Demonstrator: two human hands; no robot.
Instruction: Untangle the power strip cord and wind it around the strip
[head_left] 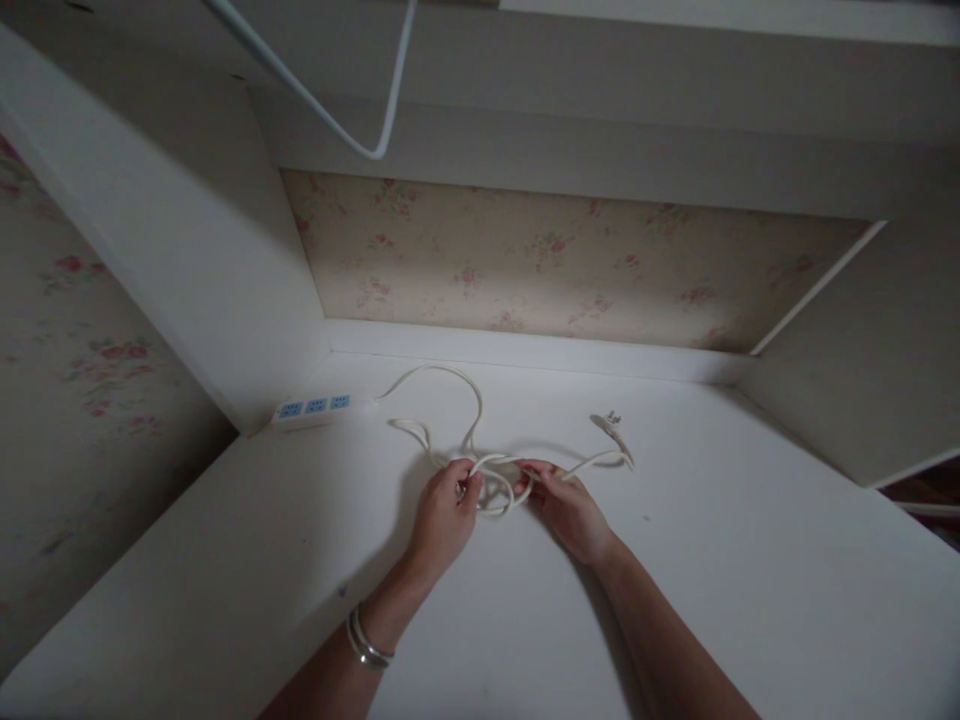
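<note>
A white power strip (313, 408) with blue sockets lies at the back left of a white desk (712, 560). Its cream cable (465, 395) loops across the desk and ends in a plug (609, 422) at the right. My left hand (444, 515) is closed on the coiled part of the cable, fingers pinching a loop. My right hand (566, 505) is closed on the same coil from the other side. A metal bangle (365, 640) sits on my left wrist.
The desk stands in an alcove with a white side panel (195, 260) on the left, floral wallpaper (555, 265) behind and a shelf (600, 110) overhead. A thin white cord (375, 150) hangs from above. Another white panel (862, 370) rises at the right.
</note>
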